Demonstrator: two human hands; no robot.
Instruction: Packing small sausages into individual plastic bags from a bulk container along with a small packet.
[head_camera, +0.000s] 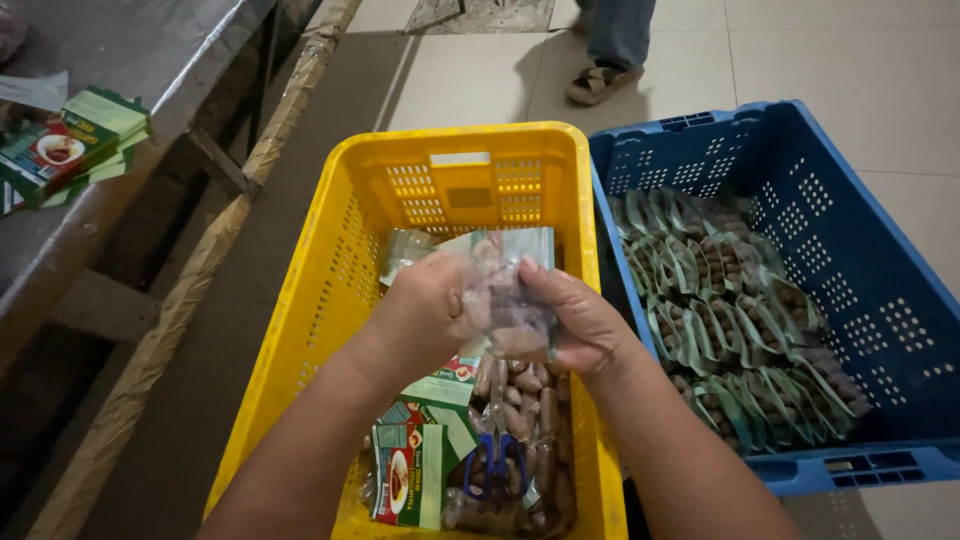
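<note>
Yellow plastic makes up the biggest thing under me, a perforated crate (300, 330) on the tiled floor, with a blue crate (860, 250) touching its right wall and holding rows of filled green-edged packets (740, 330) laid overlapping. Off to the left a grey worktop (170, 60) carries a small stack of flat green sachets (75, 140). Inside the yellow crate I see loose brown sausage-like pieces (525, 395) under clear film, a few more printed green sachets (410, 475), and blue-handled scissors (497, 465) lying on top of the pieces. Above all that, both my hands are raised over the crate's middle: my left hand (425, 310) and my right hand (580, 320) each pinch a side of one clear-fronted packet (510, 300) with brown pieces already in it, its green printed top standing up between the thumbs. I cannot tell whether its mouth is open or sealed. To handle this well, I judge I should keep the packet upright with its mouth high, hold both edges evenly so the film does not twist, and keep it over the yellow crate so anything that slips falls back in. I would keep my fingers off the scissors below. Another person's sandalled foot (598, 82) stands beyond the crates, well apart.
</note>
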